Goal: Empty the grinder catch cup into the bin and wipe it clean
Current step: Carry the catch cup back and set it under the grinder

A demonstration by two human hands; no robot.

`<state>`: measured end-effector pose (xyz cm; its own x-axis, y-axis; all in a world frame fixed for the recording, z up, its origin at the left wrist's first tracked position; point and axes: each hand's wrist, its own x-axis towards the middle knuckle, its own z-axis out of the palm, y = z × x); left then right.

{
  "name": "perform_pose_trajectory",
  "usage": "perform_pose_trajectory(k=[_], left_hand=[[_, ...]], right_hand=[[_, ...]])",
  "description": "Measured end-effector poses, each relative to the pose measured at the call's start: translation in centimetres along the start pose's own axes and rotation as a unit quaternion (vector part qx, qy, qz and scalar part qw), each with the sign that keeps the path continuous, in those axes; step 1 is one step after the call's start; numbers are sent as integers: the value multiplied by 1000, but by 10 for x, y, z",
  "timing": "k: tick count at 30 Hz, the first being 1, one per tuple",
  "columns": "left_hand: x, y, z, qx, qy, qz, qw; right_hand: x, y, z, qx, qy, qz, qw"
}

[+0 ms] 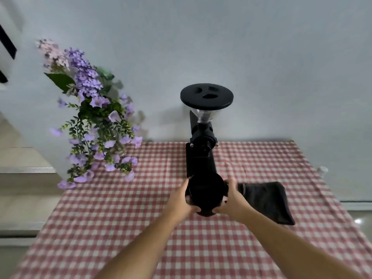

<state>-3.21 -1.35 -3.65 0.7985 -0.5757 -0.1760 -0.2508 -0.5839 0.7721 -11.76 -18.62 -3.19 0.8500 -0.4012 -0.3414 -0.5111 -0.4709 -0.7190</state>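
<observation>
Both hands, left [182,199] and right [231,200], are gripping the black catch cup [206,191] from either side. It's sitting just before the grinder [202,137], mid-table [100,218].

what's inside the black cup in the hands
Only darkness shows inside the catch cup: black walls, contents too dark to tell. The left hand and right hand cover its sides.

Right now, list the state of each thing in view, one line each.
Catch cup: held in both hands, in front of the grinder.
Left hand: fingers closed on the cup.
Right hand: fingers closed on the cup.
Grinder: upright, hopper lid on.
Dark cloth: lying flat, untouched.
</observation>
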Motion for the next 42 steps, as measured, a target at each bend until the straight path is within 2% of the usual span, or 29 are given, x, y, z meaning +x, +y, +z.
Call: perform_pose_trajectory(k=[10,15,17,20,22,24,26,28,31,33,36,39,42], left_hand=[[0,-3,22,23,18,-18,999],[-1,5,13,96,10,-21,995],[0,20,12,156,39,13,987],[2,58,25,202,74,122,969],[7,84,46,196,58,171,964],[14,105,76,205,28,185,961],[22,116,108,230,-19,144,962],[30,114,139,247,-67,58,965],[37,99,165,237,-74,-40,968],[41,93,174,234,-58,-53,969],[46,94,185,224,-36,-50,973],[48,100,198,173,-33,-55,983],[51,104,203,133,-29,-72,988]], right_hand=[[11,17,3,-37,-31,31,998],[7,16,-6,-33,-52,0,998],[3,17,-21,-33,-61,-20,997],[-3,29,-52,-36,-36,-27,998],[-8,44,-74,-49,-2,-9,999],[-14,63,-94,-40,28,19,999],[-20,82,-110,-24,58,48,997],[-26,102,-124,-26,78,76,994],[-33,129,-133,-38,46,105,993],[-34,142,-135,-46,22,106,993],[-27,155,-131,-7,37,103,994],[-13,153,-127,97,73,120,985],[1,145,-126,209,116,171,956]])
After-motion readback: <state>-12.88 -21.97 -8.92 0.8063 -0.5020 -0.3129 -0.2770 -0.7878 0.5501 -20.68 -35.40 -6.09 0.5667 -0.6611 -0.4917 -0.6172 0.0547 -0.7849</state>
